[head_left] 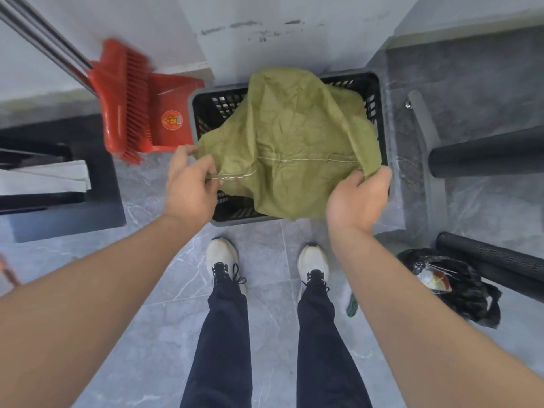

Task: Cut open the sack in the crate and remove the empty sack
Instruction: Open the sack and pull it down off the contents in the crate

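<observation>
Sack: olive-green woven sack [290, 142], limp and crumpled, at frame centre; draped over the crate, a pale stitched seam running across it near its lower edge.
Crate: black slatted plastic crate [372, 92] on the grey tile floor [164, 319], just above the person's white shoes [222, 257]; what lies inside is hidden by the sack.
Left hand: left hand [191, 187] at centre left, fingers pinched closed on the sack's left corner at the seam.
Right hand: right hand [357, 198] at centre right, closed around a bunched fold of the sack's right corner.
Upper left of frame: red broom [123, 98] resting in a red dustpan [170, 113], touching the crate's left side.
Lower right of frame: black plastic bag [459, 287] on the floor, well apart from the crate.
</observation>
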`<state>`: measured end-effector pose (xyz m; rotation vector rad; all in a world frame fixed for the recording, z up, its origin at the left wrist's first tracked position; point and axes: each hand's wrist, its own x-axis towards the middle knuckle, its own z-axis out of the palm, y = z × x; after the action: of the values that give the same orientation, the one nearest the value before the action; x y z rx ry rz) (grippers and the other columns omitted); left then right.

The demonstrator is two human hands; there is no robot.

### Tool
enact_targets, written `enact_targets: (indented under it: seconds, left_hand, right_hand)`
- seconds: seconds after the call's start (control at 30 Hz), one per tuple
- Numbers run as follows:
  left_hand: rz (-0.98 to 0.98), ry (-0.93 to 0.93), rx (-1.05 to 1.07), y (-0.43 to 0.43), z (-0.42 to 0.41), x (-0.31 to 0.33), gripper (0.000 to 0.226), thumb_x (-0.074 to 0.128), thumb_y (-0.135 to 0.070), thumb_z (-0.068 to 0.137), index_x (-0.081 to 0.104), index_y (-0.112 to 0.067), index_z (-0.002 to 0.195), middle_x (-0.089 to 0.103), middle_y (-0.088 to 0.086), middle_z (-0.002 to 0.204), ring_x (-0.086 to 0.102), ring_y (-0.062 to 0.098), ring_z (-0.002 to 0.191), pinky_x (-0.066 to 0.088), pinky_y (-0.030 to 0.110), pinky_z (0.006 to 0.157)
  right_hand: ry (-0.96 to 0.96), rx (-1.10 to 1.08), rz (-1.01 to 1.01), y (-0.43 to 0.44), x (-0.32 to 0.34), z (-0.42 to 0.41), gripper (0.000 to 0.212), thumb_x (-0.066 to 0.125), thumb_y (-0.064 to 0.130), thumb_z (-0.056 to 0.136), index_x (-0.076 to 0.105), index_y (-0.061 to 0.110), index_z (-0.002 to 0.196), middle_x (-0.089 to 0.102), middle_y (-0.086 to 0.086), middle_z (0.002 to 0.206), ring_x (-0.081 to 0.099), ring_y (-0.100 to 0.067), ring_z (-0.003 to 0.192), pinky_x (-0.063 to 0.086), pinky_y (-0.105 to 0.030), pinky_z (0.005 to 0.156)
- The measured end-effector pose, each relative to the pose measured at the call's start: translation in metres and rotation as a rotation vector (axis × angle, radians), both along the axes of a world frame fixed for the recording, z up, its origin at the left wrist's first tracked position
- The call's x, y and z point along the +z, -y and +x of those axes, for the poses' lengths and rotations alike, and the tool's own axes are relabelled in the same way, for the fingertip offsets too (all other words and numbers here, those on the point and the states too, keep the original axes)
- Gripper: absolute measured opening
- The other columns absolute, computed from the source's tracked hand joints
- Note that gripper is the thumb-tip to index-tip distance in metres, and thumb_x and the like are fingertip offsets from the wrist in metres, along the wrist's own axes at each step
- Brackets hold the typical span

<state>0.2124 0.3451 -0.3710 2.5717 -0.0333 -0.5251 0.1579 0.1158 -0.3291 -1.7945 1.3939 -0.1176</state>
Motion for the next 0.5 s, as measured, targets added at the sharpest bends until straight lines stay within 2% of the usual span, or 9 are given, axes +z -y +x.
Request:
enact_targets:
  seconds: [0.03, 0.07, 0.1, 0.17, 0.2, 0.33, 0.5]
  left_hand:
    - [-0.009, 0.024, -0.039, -0.001, -0.001, 0.007, 0.025, 0.07, 0.003, 0.085, 0.055, -0.014, 0.077, 0.058, 0.01, 0.119, 0.051, 0.038, 0.125, 0.037, 0.034, 0.103]
    - [-0.006, 0.037, -0.068, 0.0, -0.002, 0.018, 0.028, 0.071, 0.0, 0.085, 0.052, -0.019, 0.075, 0.063, 0.006, 0.103, 0.058, 0.039, 0.113, 0.045, 0.044, 0.097]
    - [0.0, 0.048, -0.092, 0.002, -0.004, 0.03, 0.028, 0.07, -0.003, 0.085, 0.052, -0.021, 0.075, 0.064, 0.004, 0.09, 0.063, 0.038, 0.098, 0.05, 0.048, 0.087]
    - [0.01, 0.104, -0.162, 0.011, -0.011, 0.056, 0.019, 0.069, -0.003, 0.084, 0.059, -0.018, 0.077, 0.065, 0.006, 0.079, 0.063, 0.036, 0.078, 0.052, 0.046, 0.067]
    - [0.009, 0.142, -0.195, 0.018, -0.015, 0.07, 0.016, 0.069, -0.002, 0.083, 0.062, -0.016, 0.078, 0.065, 0.006, 0.077, 0.062, 0.036, 0.074, 0.052, 0.045, 0.062]
    - [-0.012, 0.163, -0.117, 0.046, -0.021, 0.116, 0.015, 0.067, -0.003, 0.084, 0.066, -0.016, 0.076, 0.064, 0.004, 0.076, 0.061, 0.035, 0.074, 0.053, 0.045, 0.06]
    - [-0.03, 0.228, -0.103, 0.054, -0.007, 0.161, 0.011, 0.071, -0.009, 0.086, 0.07, -0.018, 0.08, 0.068, 0.002, 0.082, 0.064, 0.035, 0.081, 0.054, 0.045, 0.066]
  right_hand:
    - [0.034, -0.026, -0.016, 0.004, 0.009, 0.002, 0.017, 0.038, 0.006, 0.102, 0.05, 0.003, 0.113, 0.045, 0.013, 0.079, 0.049, -0.017, 0.074, 0.03, -0.018, 0.061]
    - [0.065, -0.037, -0.016, 0.006, 0.018, 0.003, 0.015, 0.037, 0.006, 0.102, 0.05, 0.005, 0.11, 0.047, 0.013, 0.08, 0.052, -0.006, 0.07, 0.033, -0.014, 0.059]
    - [0.086, -0.03, -0.006, 0.007, 0.026, 0.004, 0.014, 0.037, 0.005, 0.101, 0.049, 0.007, 0.108, 0.048, 0.012, 0.08, 0.053, 0.006, 0.067, 0.035, -0.007, 0.057]
    - [0.1, 0.015, 0.024, 0.009, 0.044, 0.006, 0.014, 0.038, 0.003, 0.101, 0.048, 0.011, 0.105, 0.046, 0.013, 0.081, 0.048, 0.023, 0.063, 0.034, 0.0, 0.057]
    - [0.104, 0.031, 0.039, 0.009, 0.054, 0.007, 0.014, 0.038, 0.002, 0.101, 0.048, 0.012, 0.105, 0.045, 0.013, 0.081, 0.048, 0.022, 0.062, 0.035, 0.0, 0.058]
    - [0.032, 0.109, 0.074, 0.013, 0.09, 0.007, 0.018, 0.038, 0.007, 0.102, 0.053, 0.008, 0.113, 0.056, 0.002, 0.092, 0.054, -0.013, 0.075, 0.033, -0.024, 0.063]
    - [0.027, 0.146, -0.011, 0.03, 0.128, 0.004, 0.014, 0.04, 0.007, 0.099, 0.054, 0.007, 0.102, 0.053, 0.004, 0.081, 0.051, -0.022, 0.077, 0.033, -0.03, 0.071]
